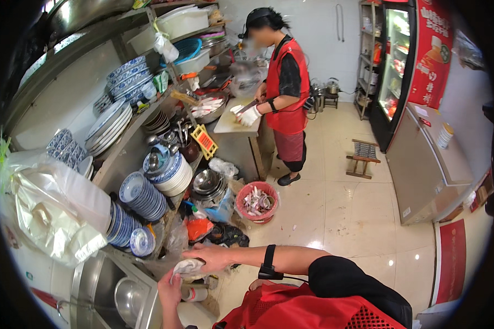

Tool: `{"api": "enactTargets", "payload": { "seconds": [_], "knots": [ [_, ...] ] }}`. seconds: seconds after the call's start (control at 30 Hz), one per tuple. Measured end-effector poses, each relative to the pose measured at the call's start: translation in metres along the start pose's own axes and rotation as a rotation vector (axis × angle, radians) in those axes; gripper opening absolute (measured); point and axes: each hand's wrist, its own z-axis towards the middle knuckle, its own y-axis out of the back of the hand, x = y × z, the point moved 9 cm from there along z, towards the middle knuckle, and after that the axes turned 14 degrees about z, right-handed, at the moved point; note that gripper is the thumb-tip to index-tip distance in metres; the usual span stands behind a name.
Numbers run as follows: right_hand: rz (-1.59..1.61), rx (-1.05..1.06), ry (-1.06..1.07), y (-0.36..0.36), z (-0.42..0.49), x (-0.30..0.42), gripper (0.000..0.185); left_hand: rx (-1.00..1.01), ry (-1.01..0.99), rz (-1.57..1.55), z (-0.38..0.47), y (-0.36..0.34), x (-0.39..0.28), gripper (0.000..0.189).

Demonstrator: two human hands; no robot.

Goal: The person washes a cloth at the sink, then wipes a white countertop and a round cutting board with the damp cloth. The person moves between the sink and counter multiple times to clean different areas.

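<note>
A crumpled white cloth is stretched between my two hands, low in the picture. My left hand grips its lower left edge, thumb upward. From the right, my right hand reaches across and holds its upper right side; part of the cloth is hidden by its fingers. Left of the hands lies a stainless steel sink with a shiny metal bowl in it. Just above them, a stack of small blue-and-white bowls sits at the counter's corner. A white container stands below the cloth.
A co-worker in a red apron holds a knife at a cutting board. A pink waste basket and a wooden folding stool stand on the floor. Stacked plates crowd the shelf; a chest freezer lines the right.
</note>
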Motion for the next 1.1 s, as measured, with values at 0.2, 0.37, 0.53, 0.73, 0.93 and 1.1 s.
{"api": "enactTargets", "payload": {
  "seconds": [0.2, 0.37, 0.53, 0.73, 0.93, 1.1],
  "knots": [
    [-0.132, 0.116, 0.108, -0.029, -0.022, 0.000, 0.052, -0.053, 0.057, 0.213, -0.045, 0.009, -0.011, 0.027],
    [-0.272, 0.180, 0.142, -0.086, -0.004, 0.002, 0.029, -0.131, 0.212, 0.163, -0.106, 0.036, -0.006, 0.028],
    [-0.354, 0.238, 0.190, -0.173, 0.026, 0.023, 0.023, -0.121, 0.368, 0.237, -0.176, 0.077, 0.017, 0.032],
    [-0.063, 0.242, 0.155, -0.324, 0.077, 0.077, 0.041, -0.221, 0.381, 0.253, -0.287, 0.137, 0.084, 0.037],
    [0.863, 0.563, -0.213, -0.546, 0.105, 0.148, 0.033, -0.326, 0.553, 0.168, -0.416, 0.190, 0.166, 0.043],
    [1.320, 0.806, -0.434, -0.697, 0.106, 0.220, 0.031, -0.525, 0.610, 0.126, -0.540, 0.250, 0.233, 0.043]
  ]
}}
